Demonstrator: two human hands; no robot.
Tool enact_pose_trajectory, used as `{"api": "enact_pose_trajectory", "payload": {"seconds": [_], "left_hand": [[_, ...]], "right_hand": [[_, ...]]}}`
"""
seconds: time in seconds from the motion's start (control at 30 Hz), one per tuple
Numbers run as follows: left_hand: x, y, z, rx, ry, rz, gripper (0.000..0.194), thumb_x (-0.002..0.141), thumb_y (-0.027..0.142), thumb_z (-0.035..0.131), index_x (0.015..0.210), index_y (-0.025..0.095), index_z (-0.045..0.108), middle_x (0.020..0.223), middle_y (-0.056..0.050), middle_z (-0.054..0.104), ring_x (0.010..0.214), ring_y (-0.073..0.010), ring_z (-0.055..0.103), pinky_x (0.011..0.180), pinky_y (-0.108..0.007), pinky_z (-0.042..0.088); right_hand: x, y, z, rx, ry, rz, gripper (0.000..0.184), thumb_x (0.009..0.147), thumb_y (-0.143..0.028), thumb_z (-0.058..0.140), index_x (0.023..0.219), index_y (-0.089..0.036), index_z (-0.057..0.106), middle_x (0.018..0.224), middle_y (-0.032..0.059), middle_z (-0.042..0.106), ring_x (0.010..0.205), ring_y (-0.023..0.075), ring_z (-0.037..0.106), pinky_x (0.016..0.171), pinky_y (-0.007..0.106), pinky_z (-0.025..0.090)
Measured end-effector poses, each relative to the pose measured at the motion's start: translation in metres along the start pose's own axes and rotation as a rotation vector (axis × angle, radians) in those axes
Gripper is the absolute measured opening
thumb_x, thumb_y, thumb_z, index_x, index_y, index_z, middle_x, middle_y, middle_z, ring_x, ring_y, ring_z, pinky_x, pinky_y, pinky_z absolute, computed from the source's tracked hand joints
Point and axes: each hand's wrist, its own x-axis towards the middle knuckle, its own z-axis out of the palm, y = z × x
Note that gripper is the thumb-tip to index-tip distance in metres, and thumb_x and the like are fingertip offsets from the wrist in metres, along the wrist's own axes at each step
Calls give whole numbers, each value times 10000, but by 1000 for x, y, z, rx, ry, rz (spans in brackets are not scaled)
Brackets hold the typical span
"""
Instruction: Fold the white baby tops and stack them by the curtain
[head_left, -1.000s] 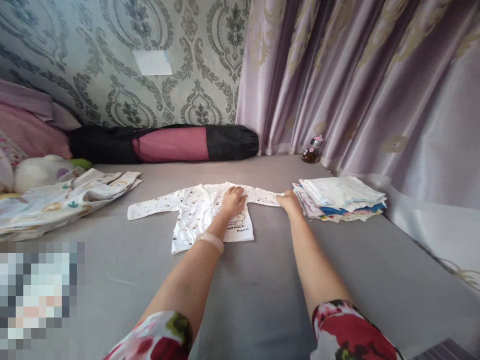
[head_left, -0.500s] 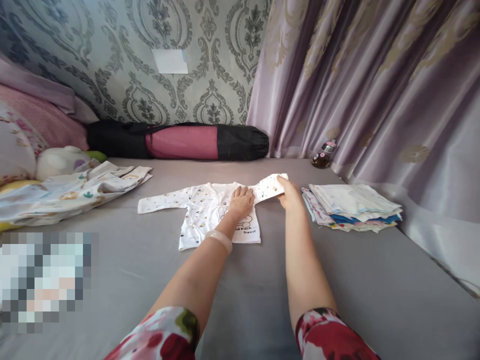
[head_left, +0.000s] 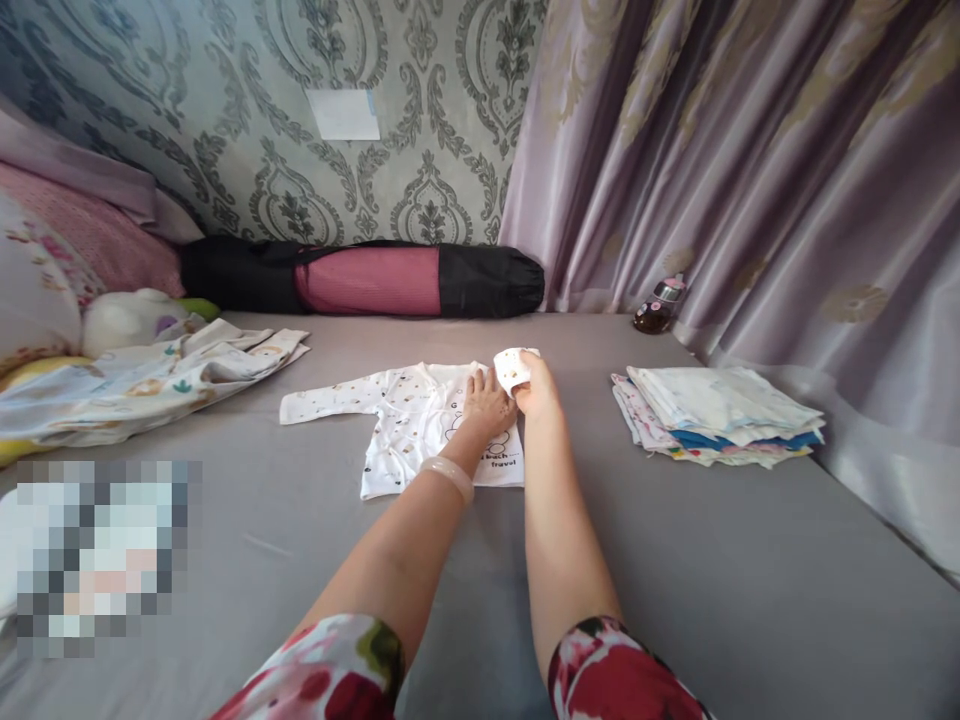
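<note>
A small white baby shirt [head_left: 409, 430] with printed figures and lettering lies spread on the grey bed sheet. Its sleeve on the left side stretches out flat. My left hand [head_left: 487, 405] rests flat on the upper right of the shirt's front, fingers spread, a pale bangle on the wrist. Just beside it, my right hand [head_left: 536, 383] pinches the end of the other sleeve [head_left: 511, 370], which is lifted and bent in toward the body of the shirt. My arms cover part of the shirt's lower right.
A stack of folded cloths [head_left: 724, 410] lies at the right, with a bottle [head_left: 660, 305] behind it by the curtain. A black and pink rolled bag [head_left: 367, 280] lines the wall. Rumpled printed clothing [head_left: 172, 375] and a plush toy [head_left: 135, 318] lie at the left.
My right hand has moved left with the sleeve end, so the sleeve that was stretched outward is now folded in toward the shirt. My left hand stays on the shirt's front.
</note>
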Motion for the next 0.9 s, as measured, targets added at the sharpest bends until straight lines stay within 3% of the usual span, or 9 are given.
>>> {"api": "enact_pose_trajectory", "payload": {"seconds": [0.17,0.33,0.53,0.73,0.9], "left_hand": [[6,-1,1,8,-79,-8,708,874,305,425,1535,104,271,1595,-178,246,1480,-399,124,1180,-570,131],[9,-11,0,-71,-93,19,688,884,298,419,1535,137,265,1594,-172,251,1475,-371,179,1162,-572,203],[-5,-46,-10,-251,41,115,481,857,163,418,1327,146,516,1365,-138,555,1303,-250,483,1112,-419,383],[-42,-76,-22,-551,218,-79,386,903,193,413,1248,165,583,1269,-118,634,1174,-233,595,1030,-390,477],[-53,-81,-23,-821,241,-158,410,900,176,429,1295,167,539,1216,-108,662,1102,-180,632,977,-332,503]], "right_hand": [[5,14,1,-22,12,1,58,789,-212,579,824,-214,533,669,-26,635,631,138,639,605,249,534],[10,14,-4,-154,-101,-98,162,755,-329,648,832,-225,550,673,-18,639,665,160,648,621,274,538],[3,15,-2,-175,-28,-42,198,798,-348,625,938,-209,606,653,-7,641,617,153,634,545,239,511],[-9,26,9,-273,19,-48,121,783,-278,644,857,-184,623,566,-30,585,462,104,531,373,178,366],[-17,35,18,-318,-55,-93,63,769,-217,655,770,-189,598,595,-41,591,470,80,539,415,170,450]]}}
